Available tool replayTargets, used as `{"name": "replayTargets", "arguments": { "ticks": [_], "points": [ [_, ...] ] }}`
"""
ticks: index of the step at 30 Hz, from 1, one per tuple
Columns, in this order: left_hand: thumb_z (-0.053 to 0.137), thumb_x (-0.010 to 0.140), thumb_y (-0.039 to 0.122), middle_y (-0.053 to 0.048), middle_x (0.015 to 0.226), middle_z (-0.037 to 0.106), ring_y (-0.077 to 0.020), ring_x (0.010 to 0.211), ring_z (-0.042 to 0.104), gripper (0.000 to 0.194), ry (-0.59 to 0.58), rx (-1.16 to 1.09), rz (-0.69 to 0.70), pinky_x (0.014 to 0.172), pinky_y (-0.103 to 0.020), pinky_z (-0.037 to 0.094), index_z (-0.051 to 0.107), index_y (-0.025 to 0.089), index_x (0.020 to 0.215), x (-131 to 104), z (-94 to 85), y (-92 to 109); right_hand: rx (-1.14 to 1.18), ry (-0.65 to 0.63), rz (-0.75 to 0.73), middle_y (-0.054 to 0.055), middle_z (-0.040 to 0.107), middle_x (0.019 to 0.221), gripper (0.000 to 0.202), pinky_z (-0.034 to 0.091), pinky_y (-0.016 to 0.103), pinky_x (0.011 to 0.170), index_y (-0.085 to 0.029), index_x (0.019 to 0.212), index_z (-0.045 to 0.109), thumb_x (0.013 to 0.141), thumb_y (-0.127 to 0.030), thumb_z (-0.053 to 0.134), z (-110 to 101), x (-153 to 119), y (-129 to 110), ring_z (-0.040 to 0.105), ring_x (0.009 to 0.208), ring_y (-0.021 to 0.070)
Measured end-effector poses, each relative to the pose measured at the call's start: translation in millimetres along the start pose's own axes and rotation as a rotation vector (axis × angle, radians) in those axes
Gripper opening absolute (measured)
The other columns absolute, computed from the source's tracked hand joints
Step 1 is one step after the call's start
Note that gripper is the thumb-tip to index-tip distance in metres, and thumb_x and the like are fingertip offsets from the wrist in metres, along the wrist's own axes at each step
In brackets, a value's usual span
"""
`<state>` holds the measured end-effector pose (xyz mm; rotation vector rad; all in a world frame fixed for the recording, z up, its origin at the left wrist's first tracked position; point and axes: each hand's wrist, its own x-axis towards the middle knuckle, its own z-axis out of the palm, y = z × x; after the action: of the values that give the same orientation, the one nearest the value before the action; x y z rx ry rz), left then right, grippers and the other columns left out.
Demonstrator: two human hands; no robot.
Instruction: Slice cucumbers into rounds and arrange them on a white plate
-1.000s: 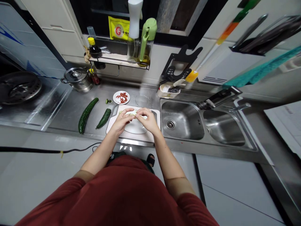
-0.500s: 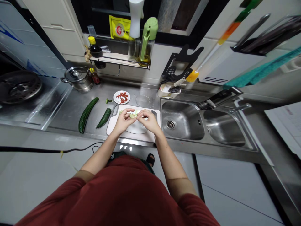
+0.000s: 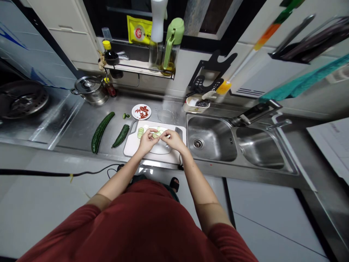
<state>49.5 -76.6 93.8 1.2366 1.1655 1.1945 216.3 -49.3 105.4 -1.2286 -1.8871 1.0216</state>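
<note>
Over a clear plate [image 3: 160, 150] on the white cutting board [image 3: 131, 147], both hands pinch at pale green cucumber slices [image 3: 155, 135]. My left hand [image 3: 148, 141] has thumb and fingers closed at the left edge of a slice. Fingertips of my right hand [image 3: 172, 139] meet the slice from the right, nearly touching my left fingertips. A short row of cut slices [image 3: 140, 133] lies on the board left of the plate. The knife's blade [image 3: 179, 132] shows partly at the board's right side, behind my right hand.
Two cucumbers [image 3: 102, 132] [image 3: 120, 136] lie left of the board. Behind them stand small cucumber ends [image 3: 125, 116], a white plate of red pieces [image 3: 141, 112] and a steel pot [image 3: 91, 90]. A double sink [image 3: 212, 138] is at the right.
My left hand has moved slightly right and down, uncovering the row of slices at the left. My right hand has shifted slightly. The slice between the hands sits a little further right.
</note>
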Motion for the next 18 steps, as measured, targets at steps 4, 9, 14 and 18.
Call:
{"name": "replayTargets", "arguments": {
  "ticks": [4,9,14,18],
  "points": [
    [0.07,0.067,0.025,0.011,0.051,0.029,-0.0048,0.045,0.031,0.031,0.01,-0.08,-0.061,0.048,-0.018,0.021,0.054,0.018,0.093,2.2,5.2,-14.4,0.043,-0.03,0.058,0.0,0.063,0.069,0.022,0.04,0.024,0.061,-0.017,0.076,0.064,0.077,-0.038,0.06,2.3,-2.5,9.9,0.054,0.064,0.0128],
    [0.07,0.066,0.028,0.011,0.052,0.036,-0.0048,0.047,0.035,0.035,0.003,-0.144,-0.11,0.05,-0.018,0.026,0.053,0.018,0.094,5.4,12.3,-24.8,0.131,-0.065,0.126,0.001,0.062,0.066,0.024,0.041,0.023,0.059,-0.016,0.077,0.061,0.077,-0.04,0.059,2.5,-3.1,21.9,0.055,0.061,0.0125],
    [0.069,0.065,0.029,0.011,0.054,0.039,-0.0049,0.048,0.036,0.039,-0.05,-0.075,-0.142,0.052,-0.018,0.027,0.055,0.017,0.1,16.5,16.9,-38.4,0.092,-0.095,0.186,-0.001,0.061,0.063,0.019,0.042,0.022,0.058,-0.016,0.076,0.061,0.076,-0.034,0.058,-0.5,3.4,43.7,0.054,0.058,0.0115],
    [0.066,0.068,0.028,0.01,0.054,0.037,-0.0061,0.049,0.037,0.035,-0.073,0.105,-0.155,0.051,-0.019,0.028,0.059,0.017,0.101,27.7,18.2,-54.5,-0.02,-0.128,0.267,0.0,0.061,0.062,0.013,0.043,0.021,0.059,-0.015,0.076,0.061,0.078,-0.026,0.055,-3.7,8.1,61.2,0.056,0.059,0.0117]
  ]
}}
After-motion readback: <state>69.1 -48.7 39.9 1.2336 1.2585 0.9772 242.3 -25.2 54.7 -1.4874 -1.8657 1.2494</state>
